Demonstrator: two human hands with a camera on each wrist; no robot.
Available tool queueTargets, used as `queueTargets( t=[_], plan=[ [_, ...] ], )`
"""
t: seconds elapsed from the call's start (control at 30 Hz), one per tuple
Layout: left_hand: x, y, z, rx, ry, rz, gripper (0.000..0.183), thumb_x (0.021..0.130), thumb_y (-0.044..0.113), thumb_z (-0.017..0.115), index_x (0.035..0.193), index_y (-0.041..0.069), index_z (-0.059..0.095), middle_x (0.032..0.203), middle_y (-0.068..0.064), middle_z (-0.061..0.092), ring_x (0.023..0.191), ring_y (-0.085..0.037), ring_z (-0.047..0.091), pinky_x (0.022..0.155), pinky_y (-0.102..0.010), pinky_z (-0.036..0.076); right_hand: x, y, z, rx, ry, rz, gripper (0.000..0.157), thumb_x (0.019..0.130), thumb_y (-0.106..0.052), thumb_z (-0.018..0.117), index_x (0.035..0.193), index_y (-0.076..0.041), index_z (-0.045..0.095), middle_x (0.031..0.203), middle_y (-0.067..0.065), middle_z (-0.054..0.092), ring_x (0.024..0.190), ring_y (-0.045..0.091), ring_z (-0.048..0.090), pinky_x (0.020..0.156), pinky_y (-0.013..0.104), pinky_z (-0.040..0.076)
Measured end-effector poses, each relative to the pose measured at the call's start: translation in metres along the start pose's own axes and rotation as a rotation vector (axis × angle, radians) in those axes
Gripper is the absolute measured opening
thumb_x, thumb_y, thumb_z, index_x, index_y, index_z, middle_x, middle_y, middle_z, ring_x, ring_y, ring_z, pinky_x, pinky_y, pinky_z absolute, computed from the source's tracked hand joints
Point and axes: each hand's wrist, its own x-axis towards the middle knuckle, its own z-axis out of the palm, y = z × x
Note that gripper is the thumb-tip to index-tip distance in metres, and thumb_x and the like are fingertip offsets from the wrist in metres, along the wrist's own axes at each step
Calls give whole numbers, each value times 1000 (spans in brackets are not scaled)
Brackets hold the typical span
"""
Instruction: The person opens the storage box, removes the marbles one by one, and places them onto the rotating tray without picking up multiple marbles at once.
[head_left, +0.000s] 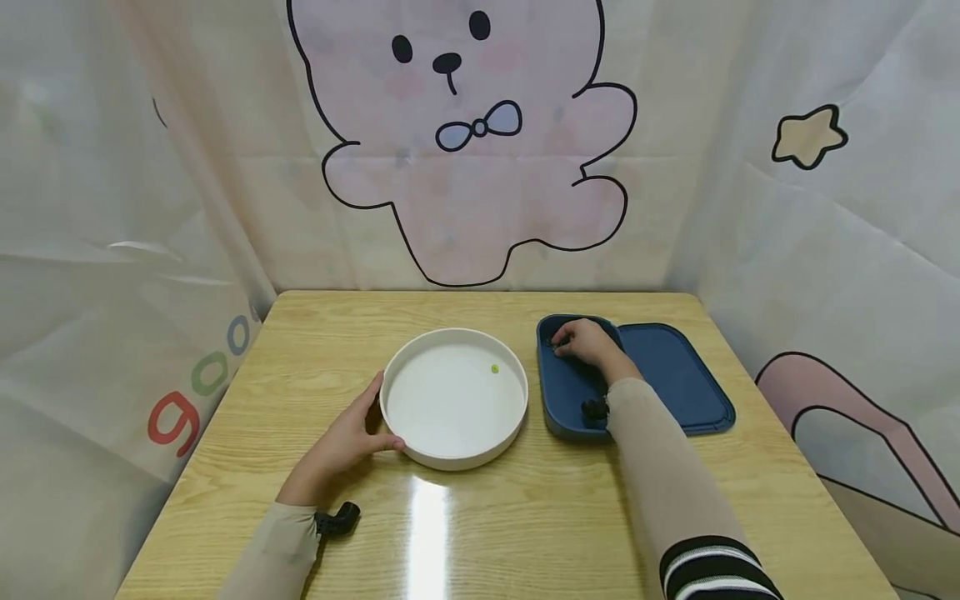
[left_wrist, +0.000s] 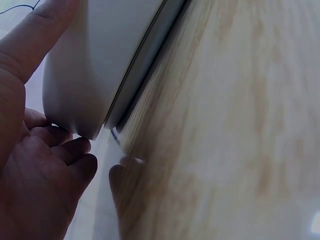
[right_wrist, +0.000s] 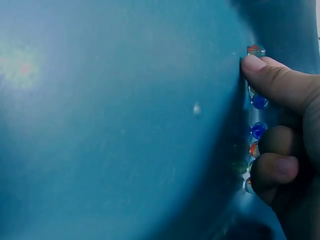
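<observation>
My left hand (head_left: 348, 433) holds a round white tray (head_left: 453, 458) at its left side, thumb along the near rim and fingers against the wall (left_wrist: 95, 65). A small yellow-green marble (head_left: 495, 368) lies inside the tray. My right hand (head_left: 590, 343) reaches into the far left part of a dark blue box (head_left: 558, 387). In the right wrist view, several glass marbles (right_wrist: 259, 131) line the box wall. One orange-red marble (right_wrist: 256, 50) shows right at the thumb tip; I cannot tell whether the thumb and index finger pinch it.
The blue lid (head_left: 675, 375) lies flat at the right, beside the box. Everything stands on a light wooden table (head_left: 337, 333). Printed curtains (head_left: 480, 208) hang behind the table and on both sides. Each wrist carries a small black camera (head_left: 339, 518).
</observation>
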Motion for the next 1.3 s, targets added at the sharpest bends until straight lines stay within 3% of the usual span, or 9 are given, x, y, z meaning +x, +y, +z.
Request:
queueTargets(
  t=[0.17,0.37,0.6,0.67,0.77,0.87,1.0,1.2,1.3],
  plan=[
    [-2,1,-1,18,11,-21,133,73,40,92,166,26,-2,173,0,5,158,-23,10,125,-48,16,2,-3,-1,-12,10,-38,17,92,-20,79,107,-13,77,115,8,72,102,26,63,92,45,51],
    [-7,1,-2,30,23,-32,133,72,42,92,167,23,0,173,-3,6,158,-26,10,125,-51,15,3,-8,-1,62,13,-83,18,96,-22,74,111,-14,77,114,7,72,99,24,63,87,42,53],
    [-7,-1,-1,-38,-2,-1,131,75,34,91,166,23,-3,173,-2,4,158,-24,10,116,-12,18,-3,-14,-9,205,48,-83,25,99,-29,71,118,-13,73,126,11,67,112,31,61,94,48,52],
    [-5,-1,-1,-40,-1,-4,131,76,35,90,166,23,-3,173,0,3,158,-23,9,112,-7,19,-6,-17,-14,237,64,-92,27,99,-31,70,119,-12,73,131,11,66,118,32,60,98,50,51],
    [-2,-1,-1,-32,2,-15,130,76,37,90,166,22,-2,173,2,3,158,-21,9,116,-13,20,-10,-21,-20,252,95,-110,28,99,-33,71,119,-13,73,128,8,67,114,28,60,95,48,51],
    [0,-2,-1,-14,7,-19,130,75,37,91,167,19,-1,173,1,4,159,-23,9,122,-28,20,-13,-26,-25,235,133,-128,28,98,-35,71,117,-16,73,102,7,68,92,23,59,81,40,51],
    [0,-2,-2,-2,12,-20,132,74,37,92,167,20,0,173,1,6,159,-22,9,124,-44,16,-15,-34,-29,225,184,-173,28,97,-34,73,116,-14,75,67,3,48,61,21,46,59,35,42],
    [0,-1,0,-24,-2,-20,132,75,38,91,167,18,-1,173,2,3,158,-20,8,124,-42,18,-18,-51,-32,252,213,-252,26,96,-37,74,114,-18,76,61,-1,37,49,17,32,49,34,35],
    [0,0,1,-21,-6,-31,133,74,40,91,166,17,-2,173,0,1,158,-21,7,125,-47,17,-21,-64,-34,276,205,-260,23,97,-33,74,115,-18,75,61,0,36,49,18,30,49,34,33]
  ],
)
